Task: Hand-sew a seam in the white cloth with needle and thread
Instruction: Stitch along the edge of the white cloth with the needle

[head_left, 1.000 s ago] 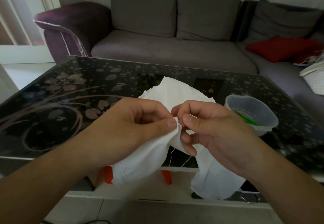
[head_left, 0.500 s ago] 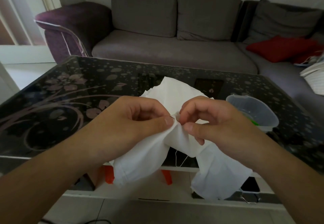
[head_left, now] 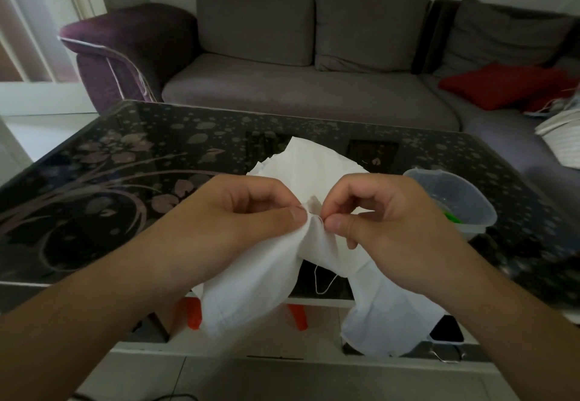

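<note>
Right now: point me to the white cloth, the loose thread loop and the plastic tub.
white cloth (head_left: 251,287), head view, on the fold hanging below the left hand.
thread loop (head_left: 321,290), head view, bottom of the hanging loop.
plastic tub (head_left: 470,212), head view, on its right wall.

No legible text, label, brand or number appears; any fine print is perhaps lost to blur.

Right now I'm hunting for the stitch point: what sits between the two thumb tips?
In the head view, a pinched fold of the white cloth fills the gap between the left hand and right hand, with a short bit of thread.
</note>
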Available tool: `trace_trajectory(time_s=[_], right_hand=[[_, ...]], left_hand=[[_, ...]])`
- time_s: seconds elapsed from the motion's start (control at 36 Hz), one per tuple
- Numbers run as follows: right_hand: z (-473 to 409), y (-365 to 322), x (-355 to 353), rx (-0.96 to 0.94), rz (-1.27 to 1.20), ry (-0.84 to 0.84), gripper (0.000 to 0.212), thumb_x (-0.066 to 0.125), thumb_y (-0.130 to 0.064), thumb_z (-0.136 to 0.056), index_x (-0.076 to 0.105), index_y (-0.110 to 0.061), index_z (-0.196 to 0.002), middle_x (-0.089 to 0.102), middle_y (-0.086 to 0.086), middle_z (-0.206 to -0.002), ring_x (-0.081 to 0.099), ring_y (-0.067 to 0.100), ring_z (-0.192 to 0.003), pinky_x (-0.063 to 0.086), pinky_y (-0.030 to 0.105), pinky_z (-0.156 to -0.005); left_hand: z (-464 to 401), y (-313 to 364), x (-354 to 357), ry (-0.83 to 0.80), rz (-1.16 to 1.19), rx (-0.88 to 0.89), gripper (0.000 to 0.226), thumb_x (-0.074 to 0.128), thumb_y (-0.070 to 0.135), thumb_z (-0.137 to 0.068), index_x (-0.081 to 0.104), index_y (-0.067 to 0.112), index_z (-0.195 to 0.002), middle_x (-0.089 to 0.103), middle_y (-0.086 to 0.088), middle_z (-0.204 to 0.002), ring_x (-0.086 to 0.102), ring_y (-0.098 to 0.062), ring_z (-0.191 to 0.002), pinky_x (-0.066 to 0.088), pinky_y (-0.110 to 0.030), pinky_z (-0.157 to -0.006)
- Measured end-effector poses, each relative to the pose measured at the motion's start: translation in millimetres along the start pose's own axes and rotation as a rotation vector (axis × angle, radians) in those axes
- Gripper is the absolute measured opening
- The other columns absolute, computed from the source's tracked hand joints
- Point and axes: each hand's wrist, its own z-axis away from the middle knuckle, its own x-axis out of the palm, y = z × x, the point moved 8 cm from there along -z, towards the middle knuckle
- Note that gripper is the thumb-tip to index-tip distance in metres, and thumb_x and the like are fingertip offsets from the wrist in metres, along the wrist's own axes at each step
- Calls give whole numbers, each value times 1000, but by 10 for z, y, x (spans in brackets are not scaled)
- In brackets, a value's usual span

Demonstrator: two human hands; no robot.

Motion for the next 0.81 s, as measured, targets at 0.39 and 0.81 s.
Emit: trace_trajectory(time_s=[0.39, 0.81], right_hand=[[24, -88, 11, -46, -118, 30, 20, 71, -13, -93, 77, -32, -88, 73, -14, -88, 68, 8, -91, 56, 30, -80], [0, -166, 155, -1, -252, -11, 15, 74, -9, -91, 79, -23, -92, 76, -10, -95, 69, 9, -98, 57, 42, -91]], left_hand=[[-42, -163, 19, 49, 43, -95, 16, 71, 33, -92, 82, 22, -88, 78, 2, -93, 73, -16, -90, 53, -36, -84], [-21, -217, 119, 5, 59, -151, 23, 70, 32, -93, 82, 13, -99, 78, -12, -100, 74, -34, -103, 52, -59, -104]])
